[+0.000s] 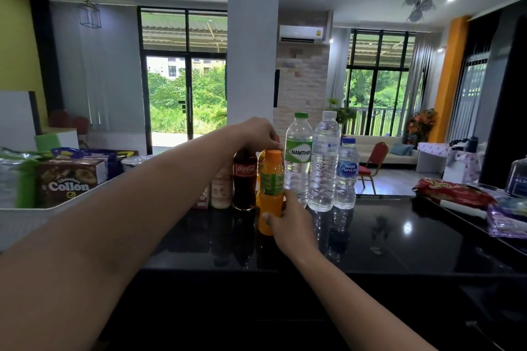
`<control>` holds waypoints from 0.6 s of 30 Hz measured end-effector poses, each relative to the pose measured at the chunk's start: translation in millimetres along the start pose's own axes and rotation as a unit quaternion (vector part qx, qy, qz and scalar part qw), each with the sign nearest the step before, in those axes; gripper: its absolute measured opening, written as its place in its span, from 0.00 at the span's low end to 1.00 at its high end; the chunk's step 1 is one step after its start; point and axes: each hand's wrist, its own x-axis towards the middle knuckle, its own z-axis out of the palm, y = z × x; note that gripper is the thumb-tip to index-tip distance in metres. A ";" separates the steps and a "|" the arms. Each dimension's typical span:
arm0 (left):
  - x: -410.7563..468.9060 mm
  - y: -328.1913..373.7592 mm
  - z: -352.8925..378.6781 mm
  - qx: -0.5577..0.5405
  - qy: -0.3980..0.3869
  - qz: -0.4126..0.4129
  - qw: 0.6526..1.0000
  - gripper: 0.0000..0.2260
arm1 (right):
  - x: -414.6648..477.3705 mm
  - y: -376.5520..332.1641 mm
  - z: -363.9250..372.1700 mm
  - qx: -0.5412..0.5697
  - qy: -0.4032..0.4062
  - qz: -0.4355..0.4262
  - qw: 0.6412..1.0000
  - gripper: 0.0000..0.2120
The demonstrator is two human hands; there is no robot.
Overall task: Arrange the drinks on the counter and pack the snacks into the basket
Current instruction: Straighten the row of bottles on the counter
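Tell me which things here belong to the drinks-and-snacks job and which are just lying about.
Job: orange juice bottle, Coca-Cola bottle, Namthip water bottle, Collon box, white basket, red snack packet.
Lying about: red chair, sofa, air conditioner.

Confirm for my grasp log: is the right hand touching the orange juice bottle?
Touching. In the head view the right hand presses its thumb against the orange juice bottle low on its front, with fingers curled round its right side.

Orange juice btl [270,194] upright on counter [399,236], just in front of row: cola [244,179], 3 water btls [323,162]. Collon box [68,179] w/ other snacks in white basket [17,219], left.
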 end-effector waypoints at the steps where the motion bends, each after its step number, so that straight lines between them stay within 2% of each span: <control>1: -0.6 0.9 -1.1 -0.002 0.001 0.002 1.000 0.16 | -0.8 0.1 1.3 -0.004 0.006 -0.002 1.000 0.19; 6: 2.1 3.1 0.8 0.013 0.013 -0.008 1.000 0.15 | 0.0 1.2 3.8 -0.006 0.006 -0.007 1.000 0.20; 14: 4.6 1.9 -0.2 0.021 0.010 -0.013 1.000 0.14 | 13.0 9.6 -13.3 0.006 -0.088 -0.005 0.996 0.23; 18: 6.6 2.2 -3.9 0.018 -0.023 -0.003 1.000 0.13 | 12.6 11.0 -12.4 0.010 -0.087 -0.011 0.996 0.24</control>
